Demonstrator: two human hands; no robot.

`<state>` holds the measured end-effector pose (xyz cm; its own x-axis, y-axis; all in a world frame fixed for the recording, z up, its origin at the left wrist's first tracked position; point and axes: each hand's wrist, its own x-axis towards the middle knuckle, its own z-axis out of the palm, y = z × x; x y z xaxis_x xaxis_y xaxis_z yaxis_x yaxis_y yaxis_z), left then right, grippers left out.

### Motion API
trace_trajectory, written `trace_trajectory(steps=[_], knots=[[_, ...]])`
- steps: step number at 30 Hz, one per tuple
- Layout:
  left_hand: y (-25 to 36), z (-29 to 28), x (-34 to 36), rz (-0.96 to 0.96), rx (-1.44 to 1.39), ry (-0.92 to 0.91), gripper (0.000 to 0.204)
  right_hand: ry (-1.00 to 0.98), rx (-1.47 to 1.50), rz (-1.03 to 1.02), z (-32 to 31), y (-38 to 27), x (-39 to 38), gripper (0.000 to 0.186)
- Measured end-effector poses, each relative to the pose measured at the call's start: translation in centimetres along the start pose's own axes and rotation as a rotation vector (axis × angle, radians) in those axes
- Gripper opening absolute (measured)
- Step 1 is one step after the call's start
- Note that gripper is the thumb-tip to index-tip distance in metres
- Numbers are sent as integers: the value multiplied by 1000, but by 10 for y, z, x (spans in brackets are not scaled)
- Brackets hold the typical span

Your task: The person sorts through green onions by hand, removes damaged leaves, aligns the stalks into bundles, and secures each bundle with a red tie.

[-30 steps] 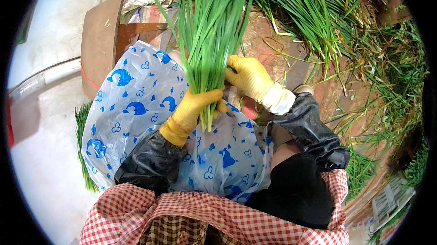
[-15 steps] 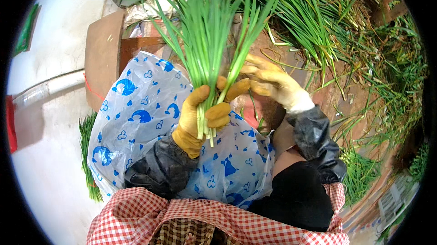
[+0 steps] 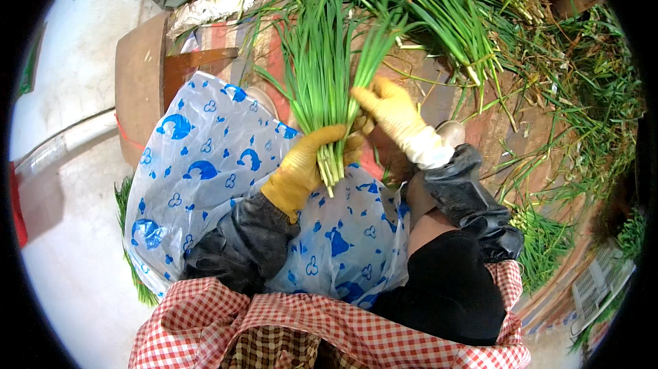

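My left hand (image 3: 301, 167), in a yellow glove, is wrapped round the pale stem ends of a bunch of garlic chives (image 3: 322, 84). The long green leaves fan out away from me, and the cut ends poke out below the fingers. At the bunch's right side my right hand (image 3: 391, 115), also gloved in yellow, is closed on a smaller strand of the chives, its thumb lying along them. Its other fingertips are partly hidden. A white plastic sheet with blue prints (image 3: 219, 184) covers my lap beneath the hands.
A large heap of loose chives (image 3: 439, 12) lies on the striped ground ahead, with scattered trimmings (image 3: 589, 101) to the right. Tied-looking bundles rest at the right (image 3: 545, 249) and left (image 3: 130, 245). A brown board (image 3: 140, 84) and white pipe (image 3: 68, 143) stand left.
The bunch has come lower and tipped further forward. My right hand has moved left and closed on the right-hand strand, where before its fingers were apart beside it.
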<state>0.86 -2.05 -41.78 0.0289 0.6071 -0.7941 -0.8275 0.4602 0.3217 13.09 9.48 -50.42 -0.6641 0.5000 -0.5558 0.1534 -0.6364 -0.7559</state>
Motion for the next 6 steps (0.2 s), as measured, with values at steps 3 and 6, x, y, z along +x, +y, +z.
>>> trace_trajectory(steps=[3, 6], knots=[[-10, -10, 12, -114, 121, 145, 39, -33, -242, -21, -10, 17, 0, 37], [2, -21, 0, -37, 156, 15, 45, -95, -46, -44, 2, 11, 5, 44]])
